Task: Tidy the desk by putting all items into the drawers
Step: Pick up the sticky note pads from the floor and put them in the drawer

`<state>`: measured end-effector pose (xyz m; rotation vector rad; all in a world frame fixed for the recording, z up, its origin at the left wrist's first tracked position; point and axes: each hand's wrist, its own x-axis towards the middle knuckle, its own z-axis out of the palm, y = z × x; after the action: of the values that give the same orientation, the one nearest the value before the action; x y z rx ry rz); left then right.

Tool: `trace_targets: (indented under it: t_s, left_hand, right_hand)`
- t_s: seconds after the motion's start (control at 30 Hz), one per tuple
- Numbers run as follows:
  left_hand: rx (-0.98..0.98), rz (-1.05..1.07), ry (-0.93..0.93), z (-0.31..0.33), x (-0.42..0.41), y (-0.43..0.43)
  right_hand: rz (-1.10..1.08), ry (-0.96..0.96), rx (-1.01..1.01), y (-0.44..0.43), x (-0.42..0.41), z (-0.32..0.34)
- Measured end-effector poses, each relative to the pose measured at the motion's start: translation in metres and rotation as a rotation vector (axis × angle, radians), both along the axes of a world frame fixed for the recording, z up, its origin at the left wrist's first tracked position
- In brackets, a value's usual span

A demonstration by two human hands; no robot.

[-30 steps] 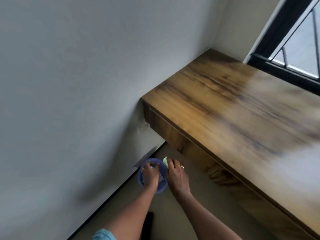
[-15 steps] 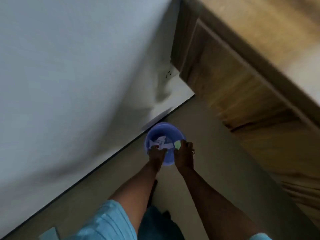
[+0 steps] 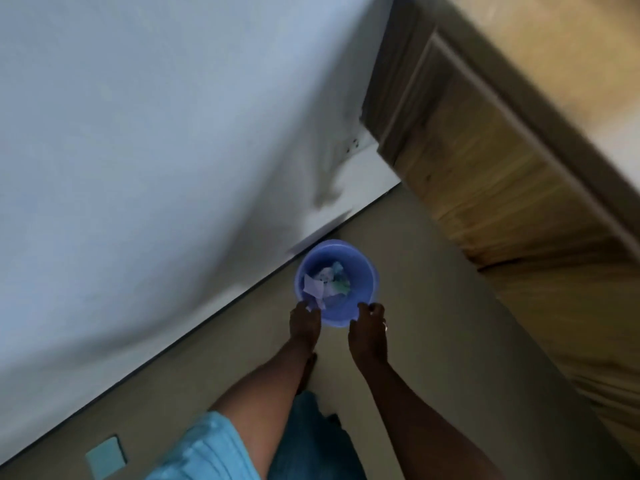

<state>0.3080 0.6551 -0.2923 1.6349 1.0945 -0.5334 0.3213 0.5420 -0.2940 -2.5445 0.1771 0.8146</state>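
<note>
Change: The green scrap (image 3: 341,287) that the right hand (image 3: 369,327) pinched half a second ago now lies in the blue bin (image 3: 360,292) among the other paper (image 3: 320,285). Our view has dropped from the worktop (image 3: 519,46) to the floor (image 3: 433,306).
Meaning: We judge the rubbish run done. The drawers come next, and nothing here shows an item going into one.
Left hand: The left hand (image 3: 304,323) is at the bin's near rim, fingertips against a pale scrap (image 3: 311,303). Through the blur we cannot tell whether it pinches the scrap or merely touches it.
Right hand: It is just beside the near rim, fingers loosely curled and apart, holding nothing we can see.
Bin: It stands on the floor at the foot of the wall (image 3: 138,133), well apart from the worktop.
Worktop: Wooden, upper right, with only a blurred strip in view and a drawer front (image 3: 485,174) beneath its edge.
Count: We see two hands, one bin, one ring (image 3: 385,326), one drawer front, one wall socket (image 3: 353,147) and one teal square (image 3: 105,457) on the floor. There are several scraps, too crumpled to number.
</note>
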Motion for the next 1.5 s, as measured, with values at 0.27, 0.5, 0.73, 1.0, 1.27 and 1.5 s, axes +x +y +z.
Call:
trace_targets:
  t_s: [0.27,0.5,0.73,1.0,1.27,1.5]
  left_hand:
    - [0.092,-0.081,-0.138,0.1,-0.029,-0.003]
    - [0.161,-0.003,-0.191,0.163,-0.083,-0.004]
    - [0.227,0.257,-0.135,0.194,-0.184,-0.007]
    - [0.231,0.769,0.012,0.206,-0.346,0.022]
    - [0.163,1.191,0.166,0.178,-0.522,0.061]
    - [0.045,1.403,0.264,0.097,-0.649,0.099]
  right_hand:
    - [0.127,-0.05,-0.036,0.013,-0.017,0.117]
    - [0.412,-0.17,-0.091,0.032,-0.039,0.19]
    - [0.744,-0.185,-0.018,0.053,-0.114,0.224]
    - [1.273,-0.191,-0.016,0.104,-0.25,0.226]
    - [1.582,-0.119,0.034,0.196,-0.406,0.205]
    - [1.61,-0.01,-0.014,0.286,-0.517,0.132]
